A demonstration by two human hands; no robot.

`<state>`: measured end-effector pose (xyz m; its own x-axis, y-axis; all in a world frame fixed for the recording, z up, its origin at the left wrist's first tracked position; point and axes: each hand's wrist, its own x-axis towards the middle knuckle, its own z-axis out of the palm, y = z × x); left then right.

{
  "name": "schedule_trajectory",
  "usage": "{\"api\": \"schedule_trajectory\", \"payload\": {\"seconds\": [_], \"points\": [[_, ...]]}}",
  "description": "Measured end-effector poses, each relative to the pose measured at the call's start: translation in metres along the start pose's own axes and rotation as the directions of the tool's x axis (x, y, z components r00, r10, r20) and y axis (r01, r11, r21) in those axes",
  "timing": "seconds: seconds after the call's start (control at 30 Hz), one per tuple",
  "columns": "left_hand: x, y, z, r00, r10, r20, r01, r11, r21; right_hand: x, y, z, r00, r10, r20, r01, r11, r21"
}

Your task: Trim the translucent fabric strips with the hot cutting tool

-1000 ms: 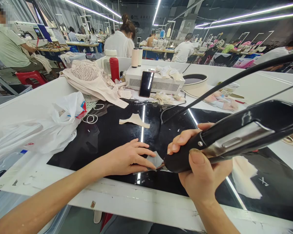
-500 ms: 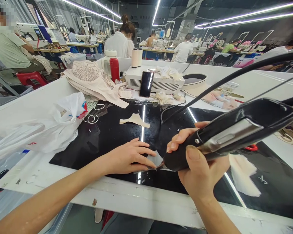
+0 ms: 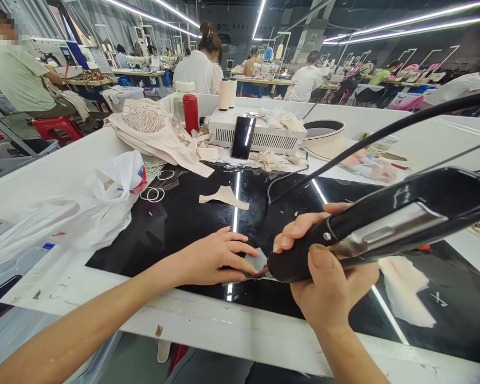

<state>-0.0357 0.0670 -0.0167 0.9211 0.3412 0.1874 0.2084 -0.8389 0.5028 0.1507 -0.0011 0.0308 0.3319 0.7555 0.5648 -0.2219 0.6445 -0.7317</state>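
My right hand is closed around a thick black corded hand tool with a metal lever along its side. Its narrow dark tip points left, down at the black mat. My left hand lies flat with fingers apart, fingertips on a small thin greyish translucent piece at the tool's tip. The tip meets the piece close to my left index finger; the exact contact is hard to make out. Farther up the mat lies a beige curved fabric piece, touched by neither hand.
A black glossy mat covers the white table. A white plastic bag lies left, beige bras behind it. A phone leans on a vented white box. Pale fabric lies right. The tool's cable arches overhead.
The whole view has shifted slightly to the right. Both hands keep almost the same pose at the small piece, and the tool's rear end has tilted a little lower.
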Motion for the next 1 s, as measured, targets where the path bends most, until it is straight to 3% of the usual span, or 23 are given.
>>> {"api": "schedule_trajectory", "payload": {"seconds": [1.0], "points": [[0.002, 0.005, -0.009, 0.996, -0.033, 0.086, 0.035, 0.999, -0.018, -0.007, 0.003, 0.009, 0.999, -0.012, 0.030, 0.012, 1.000, -0.019]]}}
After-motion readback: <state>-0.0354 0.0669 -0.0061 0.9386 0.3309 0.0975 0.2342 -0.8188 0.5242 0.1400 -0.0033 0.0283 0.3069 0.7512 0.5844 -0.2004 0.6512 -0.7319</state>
